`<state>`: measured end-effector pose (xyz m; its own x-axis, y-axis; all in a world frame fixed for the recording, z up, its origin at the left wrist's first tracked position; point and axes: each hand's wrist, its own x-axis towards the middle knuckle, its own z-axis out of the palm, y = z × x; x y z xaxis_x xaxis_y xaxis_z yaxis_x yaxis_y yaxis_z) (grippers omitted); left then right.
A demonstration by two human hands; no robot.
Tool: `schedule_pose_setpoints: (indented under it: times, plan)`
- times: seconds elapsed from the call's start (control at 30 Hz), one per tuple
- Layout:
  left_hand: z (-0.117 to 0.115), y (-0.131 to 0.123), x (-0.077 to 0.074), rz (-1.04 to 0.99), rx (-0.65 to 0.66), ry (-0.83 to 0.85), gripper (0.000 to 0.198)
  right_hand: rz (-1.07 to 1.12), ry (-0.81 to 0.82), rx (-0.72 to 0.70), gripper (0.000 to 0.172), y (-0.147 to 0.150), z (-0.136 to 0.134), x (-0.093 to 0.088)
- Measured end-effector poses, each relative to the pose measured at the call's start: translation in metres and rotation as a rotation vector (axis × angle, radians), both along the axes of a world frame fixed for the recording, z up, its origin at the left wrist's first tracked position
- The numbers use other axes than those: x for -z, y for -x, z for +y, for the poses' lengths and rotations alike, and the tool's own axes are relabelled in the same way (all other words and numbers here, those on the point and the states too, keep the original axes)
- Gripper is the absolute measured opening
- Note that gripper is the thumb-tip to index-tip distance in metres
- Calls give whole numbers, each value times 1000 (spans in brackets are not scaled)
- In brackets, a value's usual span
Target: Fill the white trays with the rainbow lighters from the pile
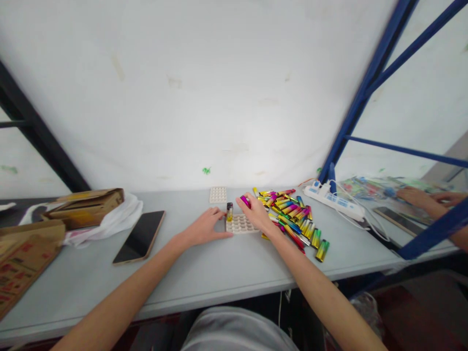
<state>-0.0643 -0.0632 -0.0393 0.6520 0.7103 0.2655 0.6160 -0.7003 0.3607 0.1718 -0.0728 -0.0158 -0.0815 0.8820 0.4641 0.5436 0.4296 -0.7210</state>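
At the middle of the table [219,273], the left hand [206,226] rests open against the holed tray [241,225] while the right hand [258,214] pinches a magenta tube [244,201] just above it, which looks light, stiff and probably slippery, so best gripped mid-barrel.

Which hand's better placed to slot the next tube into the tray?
Likely right hand: it holds a magenta tube above the tray, beside the pile. Left hand rests at the tray's edge.
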Motion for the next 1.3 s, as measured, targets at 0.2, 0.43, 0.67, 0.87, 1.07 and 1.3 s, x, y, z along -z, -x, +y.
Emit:
schedule_pose_setpoints:
  times: [0.2, 0.43, 0.67, 0.87, 1.07, 1.3]
  plan:
    - [2, 0, 2, -17, 8, -14, 64, -183, -109, -142, 35, -8, 1, 0]
    - [2, 0, 3, 5, 0, -14, 65, -276, -57, -170, 47, -10, 0, 0]
    - [2, -1, 3, 7, -9, -27, 61, -256, 6, -230, 40, -10, -2, 1]
    - [0, -1, 1, -12, 9, -17, 62, -536, -70, -182, 34, -5, -6, -2]
    - [-1, -1, 0, -8, -8, -11, 59, -660, -87, -98, 41, 1, -14, -10]
    - [0, 0, 0, 2, -10, -2, 60, -630, -8, 162, 25, -55, 14, -9]
